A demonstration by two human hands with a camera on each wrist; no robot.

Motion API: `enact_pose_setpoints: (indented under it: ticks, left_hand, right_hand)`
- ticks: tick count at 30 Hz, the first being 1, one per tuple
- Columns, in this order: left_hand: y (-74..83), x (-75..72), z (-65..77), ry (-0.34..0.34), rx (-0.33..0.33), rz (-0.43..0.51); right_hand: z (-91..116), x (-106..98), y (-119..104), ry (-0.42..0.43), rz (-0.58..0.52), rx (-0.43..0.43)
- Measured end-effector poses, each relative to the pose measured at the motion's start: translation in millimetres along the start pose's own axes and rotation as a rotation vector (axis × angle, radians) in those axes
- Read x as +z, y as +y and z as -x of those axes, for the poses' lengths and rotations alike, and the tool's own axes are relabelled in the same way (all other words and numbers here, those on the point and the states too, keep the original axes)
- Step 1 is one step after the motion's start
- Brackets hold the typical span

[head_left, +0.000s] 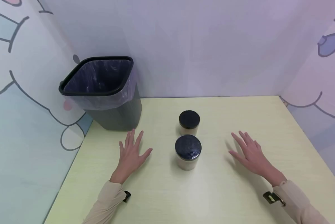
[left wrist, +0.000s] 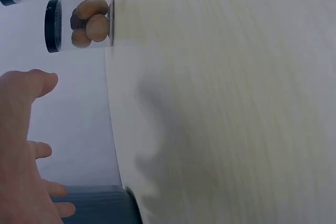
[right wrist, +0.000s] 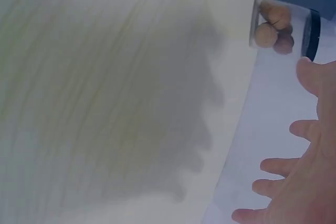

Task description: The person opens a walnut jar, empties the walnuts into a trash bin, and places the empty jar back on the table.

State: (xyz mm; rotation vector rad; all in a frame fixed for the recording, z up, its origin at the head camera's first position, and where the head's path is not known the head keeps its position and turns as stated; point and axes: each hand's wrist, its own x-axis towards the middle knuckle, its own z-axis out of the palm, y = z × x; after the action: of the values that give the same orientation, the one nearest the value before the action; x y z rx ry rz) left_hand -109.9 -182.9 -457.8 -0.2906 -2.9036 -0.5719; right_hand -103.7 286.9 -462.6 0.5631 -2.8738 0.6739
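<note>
Two clear jars with black lids stand upright on the table, a nearer jar and a farther jar just behind it. In the left wrist view, round brown nut-like pieces show through the farther jar's side. My left hand is held over the table to the left of the jars, its fingers spread and holding nothing. To their right, my right hand hovers with fingers apart and grips nothing. Both hands cast shadows on the tabletop and are away from the jars.
A grey bin with a black rim and a plastic liner stands at the back left of the table, just beyond my left fingertips. The pale wooden table meets a white wall at its far edge. Cartoon-patterned walls flank both sides.
</note>
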Motion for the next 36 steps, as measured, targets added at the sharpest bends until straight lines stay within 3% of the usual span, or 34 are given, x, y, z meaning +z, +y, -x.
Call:
enact_pose_setpoints:
  ticks: [6, 10, 16, 21, 30, 36]
  left_hand:
    - [2.7, -1.2, -0.2, 0.016, 0.021, 0.074]
    - [1.6, -2.0, 0.8, 0.031, 0.032, 0.173]
    - [7.2, -4.2, 4.5, -0.029, -0.004, 0.367]
    - [11.1, -7.4, 4.3, -0.017, 0.018, 0.488]
    - [19.1, -9.9, 5.1, -0.079, 0.03, 0.671]
    - [43.4, -35.7, 5.2, -0.14, 0.047, 0.732]
  right_hand:
    - [4.1, -3.4, -5.8, 0.02, -0.147, -0.029]
    - [1.2, -0.7, -9.8, 0.008, -0.239, -0.011]
    - [1.6, 0.1, -17.7, -0.014, -0.34, 0.028]
    - [-4.0, -3.8, -26.5, -0.049, -0.467, 0.035]
    - [-10.7, -5.6, -42.8, -0.081, -0.583, -0.017]
    - [-17.6, 0.5, -50.2, -0.09, -0.596, -0.068]
